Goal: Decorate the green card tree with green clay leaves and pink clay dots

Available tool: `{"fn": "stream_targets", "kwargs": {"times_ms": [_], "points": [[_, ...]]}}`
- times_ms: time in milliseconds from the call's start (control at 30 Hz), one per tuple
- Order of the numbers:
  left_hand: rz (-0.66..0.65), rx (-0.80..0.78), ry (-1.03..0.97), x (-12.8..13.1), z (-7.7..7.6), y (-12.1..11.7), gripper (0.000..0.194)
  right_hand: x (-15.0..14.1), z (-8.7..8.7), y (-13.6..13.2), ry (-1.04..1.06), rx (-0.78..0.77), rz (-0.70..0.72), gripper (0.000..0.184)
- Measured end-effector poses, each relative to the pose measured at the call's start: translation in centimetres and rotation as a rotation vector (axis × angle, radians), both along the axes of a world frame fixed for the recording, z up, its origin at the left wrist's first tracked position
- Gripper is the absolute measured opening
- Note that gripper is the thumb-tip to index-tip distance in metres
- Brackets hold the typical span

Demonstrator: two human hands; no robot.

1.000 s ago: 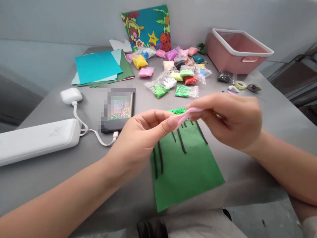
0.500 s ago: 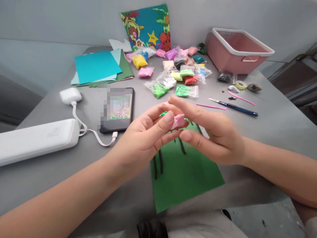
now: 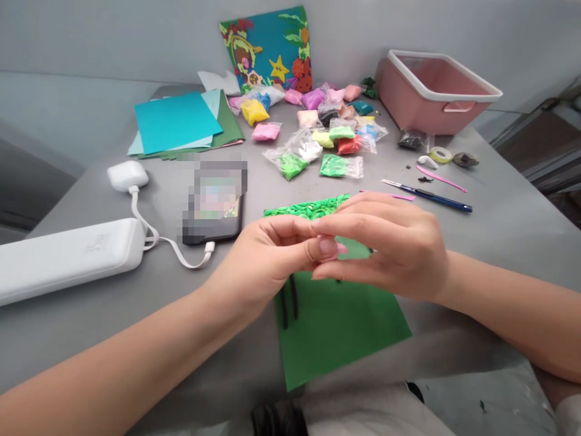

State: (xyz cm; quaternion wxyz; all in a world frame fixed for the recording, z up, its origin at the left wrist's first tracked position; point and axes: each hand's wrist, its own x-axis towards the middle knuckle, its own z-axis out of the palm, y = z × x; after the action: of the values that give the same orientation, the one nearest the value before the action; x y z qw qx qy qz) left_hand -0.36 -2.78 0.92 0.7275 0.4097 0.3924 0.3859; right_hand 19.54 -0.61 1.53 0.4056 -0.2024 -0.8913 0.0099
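My left hand (image 3: 267, 254) and my right hand (image 3: 394, 248) meet fingertip to fingertip just above a green paper sheet (image 3: 336, 321). Both are closed around a small lump of pink clay, which is almost wholly hidden between the fingers. Black clay strips (image 3: 289, 297) lie on the sheet, partly covered by my hands. A band of green clay bits (image 3: 308, 209) runs along the sheet's far edge.
On the grey table lie a phone (image 3: 213, 203) cabled to a white power bank (image 3: 68, 257), a white case (image 3: 127, 175), coloured paper (image 3: 177, 121), several clay bags (image 3: 336, 165), a blue tool (image 3: 431, 195), a tape roll (image 3: 440, 155) and a pink tub (image 3: 436, 91). A clay picture (image 3: 267, 51) leans on the wall.
The pink clay was a stretched strip, then a folded lump, and is now pressed out of sight between my fingers. My hands have dropped slightly toward the sheet.
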Motion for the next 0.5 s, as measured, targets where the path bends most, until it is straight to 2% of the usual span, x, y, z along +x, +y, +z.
{"fn": "stream_targets", "kwargs": {"times_ms": [133,267,400,433,500], "points": [[0.048,0.05,-0.071,0.3,0.4,-0.2,0.014,0.1,0.0,-0.2,0.015,-0.041,-0.051,0.026],[0.097,0.026,-0.186,0.4,1.0,0.0,0.023,0.7,-0.1,1.2,0.088,-0.053,-0.094,0.016],[0.097,0.027,-0.084,0.2,1.2,0.1,0.063,0.8,0.1,1.8,0.14,-0.092,-0.109,0.01],[0.101,0.066,-0.041,0.1,1.1,0.1,0.063,0.8,0.1,1.7,0.141,-0.089,-0.102,0.011],[0.12,0.158,0.04,0.0,0.9,0.1,0.043,0.7,0.2,1.3,0.148,-0.083,-0.081,0.011]]}}
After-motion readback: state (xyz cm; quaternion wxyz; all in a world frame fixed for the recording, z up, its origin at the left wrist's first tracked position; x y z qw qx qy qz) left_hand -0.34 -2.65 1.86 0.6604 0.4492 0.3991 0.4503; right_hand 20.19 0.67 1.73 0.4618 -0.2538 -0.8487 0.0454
